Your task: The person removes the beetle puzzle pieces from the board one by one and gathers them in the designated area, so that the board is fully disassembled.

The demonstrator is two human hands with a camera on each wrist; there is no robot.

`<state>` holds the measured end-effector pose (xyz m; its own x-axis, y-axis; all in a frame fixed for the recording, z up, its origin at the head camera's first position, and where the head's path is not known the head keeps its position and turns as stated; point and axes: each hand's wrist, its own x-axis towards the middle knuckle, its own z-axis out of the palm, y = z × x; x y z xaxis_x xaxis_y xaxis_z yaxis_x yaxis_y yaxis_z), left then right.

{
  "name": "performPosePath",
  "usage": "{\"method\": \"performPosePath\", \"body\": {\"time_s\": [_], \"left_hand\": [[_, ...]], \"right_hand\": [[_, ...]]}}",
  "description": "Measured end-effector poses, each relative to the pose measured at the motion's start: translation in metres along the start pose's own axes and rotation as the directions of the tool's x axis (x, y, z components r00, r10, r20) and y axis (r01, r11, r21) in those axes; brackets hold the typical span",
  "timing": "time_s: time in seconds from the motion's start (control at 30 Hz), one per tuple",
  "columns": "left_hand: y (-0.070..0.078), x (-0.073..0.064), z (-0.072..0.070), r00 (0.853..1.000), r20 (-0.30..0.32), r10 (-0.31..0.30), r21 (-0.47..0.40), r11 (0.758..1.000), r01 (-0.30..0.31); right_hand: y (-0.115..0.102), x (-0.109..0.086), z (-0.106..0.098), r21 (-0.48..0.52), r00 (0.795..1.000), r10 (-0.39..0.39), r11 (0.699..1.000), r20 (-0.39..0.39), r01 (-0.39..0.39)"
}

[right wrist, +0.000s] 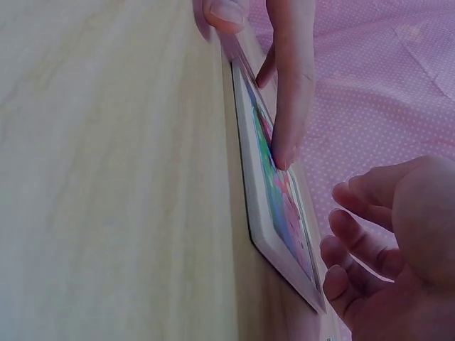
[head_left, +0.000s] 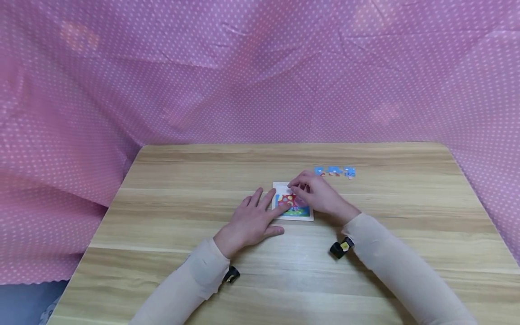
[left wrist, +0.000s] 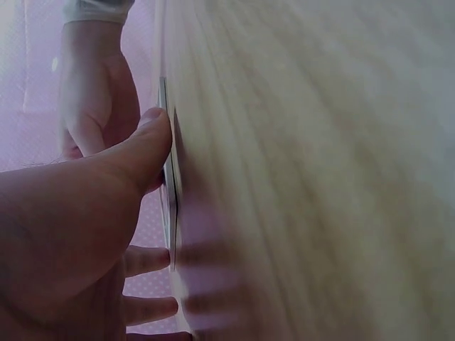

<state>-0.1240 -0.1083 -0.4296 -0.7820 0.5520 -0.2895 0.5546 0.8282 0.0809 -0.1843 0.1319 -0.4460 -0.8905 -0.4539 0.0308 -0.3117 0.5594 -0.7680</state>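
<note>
A small jigsaw puzzle in a white frame (head_left: 293, 220) lies on the table, its lower part filled with a red, blue and green picture. Its upper strip shows bare white. My left hand (head_left: 251, 221) lies spread at the frame's left side, the index finger resting on the picture and the thumb near the lower edge. Over the frame's upper right hovers my right hand (head_left: 318, 193), fingers bent and thumb near the index finger. In the right wrist view, nothing shows between the right hand's loosely curled fingers (right wrist: 359, 241).
Several loose blue puzzle pieces (head_left: 334, 170) lie in a row behind the right hand. The wooden table (head_left: 183, 180) has a pink dotted cloth (head_left: 260, 90) hanging behind it. Each wrist wears a black camera (head_left: 338, 249).
</note>
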Motion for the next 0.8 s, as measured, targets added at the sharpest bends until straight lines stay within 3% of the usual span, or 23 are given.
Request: {"method": "performPosePath", "body": {"time_s": [0.37, 0.67, 0.8], "left_hand": [[0.000, 0.000, -0.002, 1.000, -0.003, 0.004, -0.029, 1.000, -0.005], [0.002, -0.002, -0.001, 1.000, -0.018, 0.005, -0.016, 1.000, -0.005], [0.001, -0.001, 0.000, 1.000, -0.016, 0.003, -0.005, 1.000, -0.003]], "right_hand": [[-0.002, 0.004, 0.004, 0.000, 0.996, 0.025, 1.000, 0.081, -0.025], [-0.002, 0.002, 0.011, -0.060, 0.995, -0.049, 0.997, 0.082, 0.054], [-0.004, 0.002, 0.011, -0.051, 0.996, 0.002, 0.999, 0.091, 0.003]]}}
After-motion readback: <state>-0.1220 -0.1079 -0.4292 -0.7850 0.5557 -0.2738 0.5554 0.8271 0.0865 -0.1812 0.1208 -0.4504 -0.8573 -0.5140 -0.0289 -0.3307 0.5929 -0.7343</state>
